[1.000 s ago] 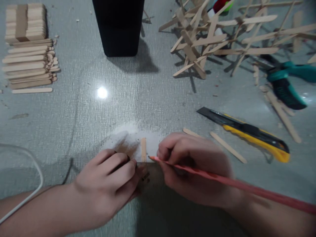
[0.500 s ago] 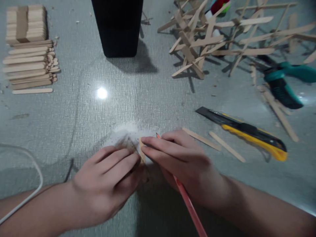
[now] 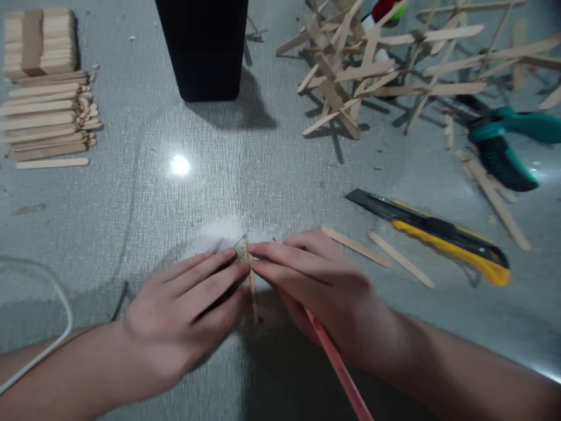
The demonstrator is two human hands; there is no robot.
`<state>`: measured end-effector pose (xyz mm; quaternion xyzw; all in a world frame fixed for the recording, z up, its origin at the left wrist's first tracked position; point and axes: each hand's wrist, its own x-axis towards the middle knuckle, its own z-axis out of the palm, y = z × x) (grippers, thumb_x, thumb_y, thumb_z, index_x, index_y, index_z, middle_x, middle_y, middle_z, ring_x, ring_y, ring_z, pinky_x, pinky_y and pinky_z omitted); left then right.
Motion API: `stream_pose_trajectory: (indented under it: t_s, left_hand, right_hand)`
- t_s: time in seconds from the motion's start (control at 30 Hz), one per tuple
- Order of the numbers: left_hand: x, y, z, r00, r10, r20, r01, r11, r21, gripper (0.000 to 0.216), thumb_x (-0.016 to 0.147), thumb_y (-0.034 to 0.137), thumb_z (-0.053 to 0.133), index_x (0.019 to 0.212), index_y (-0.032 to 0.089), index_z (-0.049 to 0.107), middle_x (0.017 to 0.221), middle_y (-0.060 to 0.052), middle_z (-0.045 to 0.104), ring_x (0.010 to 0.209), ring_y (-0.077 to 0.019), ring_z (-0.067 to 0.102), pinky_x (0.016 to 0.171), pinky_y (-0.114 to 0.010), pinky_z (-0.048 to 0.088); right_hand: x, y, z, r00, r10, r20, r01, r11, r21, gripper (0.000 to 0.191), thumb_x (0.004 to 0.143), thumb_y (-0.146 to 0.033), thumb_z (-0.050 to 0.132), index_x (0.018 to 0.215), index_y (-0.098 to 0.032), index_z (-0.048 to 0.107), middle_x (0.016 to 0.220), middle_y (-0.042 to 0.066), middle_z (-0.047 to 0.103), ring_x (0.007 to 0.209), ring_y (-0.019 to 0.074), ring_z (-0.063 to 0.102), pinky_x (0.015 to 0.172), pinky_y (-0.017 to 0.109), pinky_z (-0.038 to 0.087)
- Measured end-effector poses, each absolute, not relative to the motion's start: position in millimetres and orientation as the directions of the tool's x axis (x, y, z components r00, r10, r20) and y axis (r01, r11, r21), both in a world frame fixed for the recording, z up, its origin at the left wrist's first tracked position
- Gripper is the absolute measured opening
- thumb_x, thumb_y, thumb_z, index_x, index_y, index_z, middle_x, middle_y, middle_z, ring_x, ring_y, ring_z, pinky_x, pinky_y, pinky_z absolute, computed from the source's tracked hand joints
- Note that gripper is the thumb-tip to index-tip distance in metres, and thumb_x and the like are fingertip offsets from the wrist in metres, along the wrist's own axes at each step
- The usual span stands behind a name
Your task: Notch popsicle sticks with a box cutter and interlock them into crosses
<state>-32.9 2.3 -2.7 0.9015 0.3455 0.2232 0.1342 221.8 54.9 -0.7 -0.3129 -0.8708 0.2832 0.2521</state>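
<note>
Between my two hands a narrow wooden craft stick (image 3: 253,299) points away from me, partly covered by fingertips. My left hand (image 3: 186,313) is closed, its fingers pressed together against the stick's left side; the thumb is hidden. From the right, my right hand (image 3: 326,283) presses its fingertips on the stick while a red pencil (image 3: 336,356) is tucked in its grip. The pencil's dark tip pokes out past the fingers and its shaft runs down towards me. Under the fingertips lies a white patch (image 3: 221,231) on the table.
Yellow-and-black utility knife (image 3: 429,231) and two loose craft sticks (image 3: 401,260) lie right of my hands. Behind them are green-handled pliers (image 3: 502,146) and a craft-stick structure (image 3: 346,76). A black container (image 3: 208,58) stands ahead, stacked sticks (image 3: 48,117) far left, a white cable (image 3: 61,298) near my left forearm.
My left fingers have straightened and shifted to lie along the stick, which now shows more of its narrow side and lower end. My right hand stays nearly still, pencil in grip.
</note>
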Motion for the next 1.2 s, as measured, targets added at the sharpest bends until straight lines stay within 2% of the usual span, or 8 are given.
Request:
stream_pose_trajectory:
  t_s: [0.2,0.33,0.6,0.87,1.03,1.13,1.2]
  left_hand:
    - [-35.7,2.6,-2.1,0.664,0.689,0.29,0.561,-0.716,0.416,0.027,0.106,0.014,0.059,0.129,0.01,0.071,0.144,-0.013,0.07,0.153,-0.0333,0.051,0.126,-0.05,0.05]
    - [-38.5,2.3,-1.9,0.682,0.683,0.261,0.556,-0.717,0.42,0.03,0.107,0.013,0.055,0.134,0.011,0.069,0.148,-0.013,0.068,0.153,-0.0335,0.051,0.125,-0.052,0.051]
    - [-37.6,2.3,-0.4,0.675,0.693,0.254,0.56,-0.705,0.434,0.03,0.109,0.014,0.052,0.132,0.011,0.07,0.146,-0.013,0.069,0.156,-0.0309,0.048,0.129,-0.049,0.048]
    - [-36.6,4.5,-1.3,0.668,0.694,0.268,0.567,-0.709,0.42,0.026,0.105,0.014,0.061,0.129,0.013,0.071,0.142,-0.011,0.072,0.151,-0.0307,0.054,0.123,-0.048,0.054]
    - [-36.9,5.7,0.6,0.679,0.683,0.27,0.562,-0.72,0.407,0.026,0.106,0.014,0.058,0.129,0.012,0.071,0.143,-0.011,0.072,0.15,-0.0309,0.055,0.123,-0.048,0.055]
    - [-37.8,4.6,0.8,0.683,0.686,0.252,0.563,-0.714,0.416,0.03,0.105,0.015,0.061,0.134,0.011,0.069,0.146,-0.013,0.07,0.152,-0.0323,0.053,0.124,-0.049,0.052]
    - [-38.6,3.3,-0.5,0.682,0.69,0.243,0.558,-0.706,0.436,0.033,0.104,0.013,0.062,0.136,0.011,0.068,0.148,-0.013,0.068,0.153,-0.0326,0.052,0.126,-0.049,0.05]
  right_hand:
    - [223.5,55.0,0.1,-0.689,0.681,0.251,0.403,0.646,-0.648,0.028,0.1,-0.008,0.051,0.114,-0.021,0.071,0.125,0.01,0.08,0.091,0.0232,0.074,0.08,0.041,0.059]
    - [222.1,55.3,1.0,-0.685,0.686,0.246,0.411,0.642,-0.647,0.03,0.1,-0.007,0.049,0.112,-0.022,0.071,0.126,0.01,0.08,0.09,0.0232,0.073,0.079,0.041,0.06]
    - [222.9,55.6,1.5,-0.676,0.696,0.24,0.396,0.619,-0.678,0.038,0.099,-0.006,0.05,0.123,-0.026,0.071,0.124,0.007,0.08,0.091,0.0223,0.073,0.081,0.04,0.059]
    - [223.0,55.0,-0.4,-0.677,0.692,0.249,0.397,0.629,-0.668,0.03,0.099,-0.007,0.051,0.113,-0.022,0.073,0.123,0.01,0.08,0.09,0.0226,0.073,0.08,0.04,0.059]
    - [224.5,54.3,-1.4,-0.685,0.682,0.256,0.381,0.635,-0.672,0.027,0.098,-0.006,0.05,0.112,-0.021,0.069,0.124,0.011,0.079,0.09,0.0229,0.072,0.081,0.041,0.057]
    - [224.1,52.6,0.6,-0.645,0.718,0.262,0.347,0.581,-0.736,0.027,0.097,-0.006,0.052,0.113,-0.023,0.065,0.116,0.01,0.079,0.09,0.0206,0.073,0.081,0.038,0.057]
    - [222.3,51.1,2.7,-0.567,0.783,0.255,0.337,0.503,-0.796,0.024,0.094,-0.005,0.056,0.106,-0.024,0.063,0.103,0.007,0.075,0.083,0.0168,0.071,0.075,0.032,0.058]
